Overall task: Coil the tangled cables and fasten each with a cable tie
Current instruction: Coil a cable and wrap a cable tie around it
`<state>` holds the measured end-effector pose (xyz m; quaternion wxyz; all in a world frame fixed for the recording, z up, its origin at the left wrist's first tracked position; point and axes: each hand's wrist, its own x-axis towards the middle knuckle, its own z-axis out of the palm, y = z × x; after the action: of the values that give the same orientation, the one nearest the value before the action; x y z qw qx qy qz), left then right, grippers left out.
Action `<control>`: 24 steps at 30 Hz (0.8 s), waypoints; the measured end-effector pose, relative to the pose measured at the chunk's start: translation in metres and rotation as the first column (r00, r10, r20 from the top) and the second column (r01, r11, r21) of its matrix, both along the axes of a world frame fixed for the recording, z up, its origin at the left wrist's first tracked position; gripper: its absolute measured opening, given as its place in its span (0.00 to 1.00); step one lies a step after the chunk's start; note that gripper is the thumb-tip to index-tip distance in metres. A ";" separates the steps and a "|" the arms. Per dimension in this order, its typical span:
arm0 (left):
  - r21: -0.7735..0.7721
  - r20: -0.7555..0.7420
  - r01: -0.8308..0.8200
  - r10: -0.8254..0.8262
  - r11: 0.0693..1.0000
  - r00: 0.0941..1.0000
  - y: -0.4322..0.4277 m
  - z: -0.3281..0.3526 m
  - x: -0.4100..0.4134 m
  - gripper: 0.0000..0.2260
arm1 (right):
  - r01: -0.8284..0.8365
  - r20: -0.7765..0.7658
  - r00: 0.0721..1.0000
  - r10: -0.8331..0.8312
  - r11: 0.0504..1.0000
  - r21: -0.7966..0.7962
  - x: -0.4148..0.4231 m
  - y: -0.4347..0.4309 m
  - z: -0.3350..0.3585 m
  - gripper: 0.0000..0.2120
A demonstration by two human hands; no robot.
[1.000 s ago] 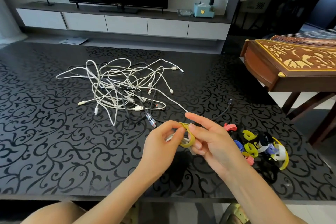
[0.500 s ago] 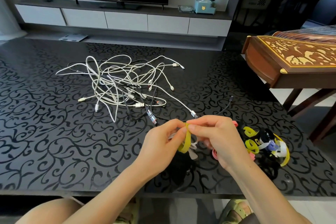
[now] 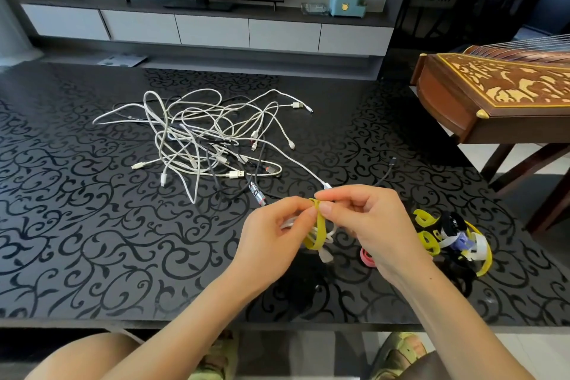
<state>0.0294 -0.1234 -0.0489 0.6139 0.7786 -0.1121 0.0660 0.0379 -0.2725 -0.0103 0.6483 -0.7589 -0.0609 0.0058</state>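
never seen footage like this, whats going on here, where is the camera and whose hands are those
There is no machine here. These are a person's two bare hands, filmed by one wide-angle camera worn on their head, looking forward and down, so this is the only view. On the dark patterned table lies a tangle of cables, mostly white, and to the right a pile of coloured cable ties. The left hand holds a small coiled white cable. The right hand pinches a yellow cable tie looped around it. Whether the tie is fastened I cannot tell.
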 end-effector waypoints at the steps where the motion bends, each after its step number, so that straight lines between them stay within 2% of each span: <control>1: 0.006 0.017 -0.009 0.009 1.000 1.000 0.000 -0.001 0.000 0.07 | -0.001 0.003 1.000 0.001 1.000 0.003 0.000 0.000 -0.001 0.07; 7: 0.098 0.106 -0.020 0.009 0.995 0.994 0.004 -0.006 0.003 0.10 | -0.046 0.030 0.998 0.047 0.999 -0.027 -0.001 -0.002 0.000 0.04; 13: 0.272 0.142 0.017 -0.058 0.962 0.988 0.006 -0.006 0.003 0.11 | -0.043 0.134 0.987 0.091 0.945 -0.324 -0.002 -0.006 -0.001 0.08; 16: 0.308 0.102 0.023 -0.057 0.951 0.993 0.004 -0.010 0.005 0.11 | 0.069 0.322 0.943 0.081 0.901 -0.429 -0.003 -0.007 0.000 0.07; 19: 0.410 0.152 -0.005 -0.063 0.912 0.986 -0.001 -0.018 0.004 0.11 | 0.221 0.517 0.855 0.036 0.877 -0.427 0.000 -0.010 0.005 0.06; 22: 0.498 0.222 -0.023 -0.102 0.867 0.970 -0.008 -0.019 0.003 0.12 | 0.271 0.587 0.809 0.007 0.883 -0.384 0.001 -0.008 0.008 0.06; 24: 0.563 0.299 -0.079 -0.113 0.823 0.948 -0.008 -0.020 0.003 0.12 | 0.254 0.575 0.818 -0.018 0.908 -0.333 0.000 -0.007 0.008 0.06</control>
<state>0.0321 -0.1318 -0.0689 0.3284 0.9036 -0.2314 0.1489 0.0380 -0.2792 -0.0027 0.4339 -0.8439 -0.1901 -0.2519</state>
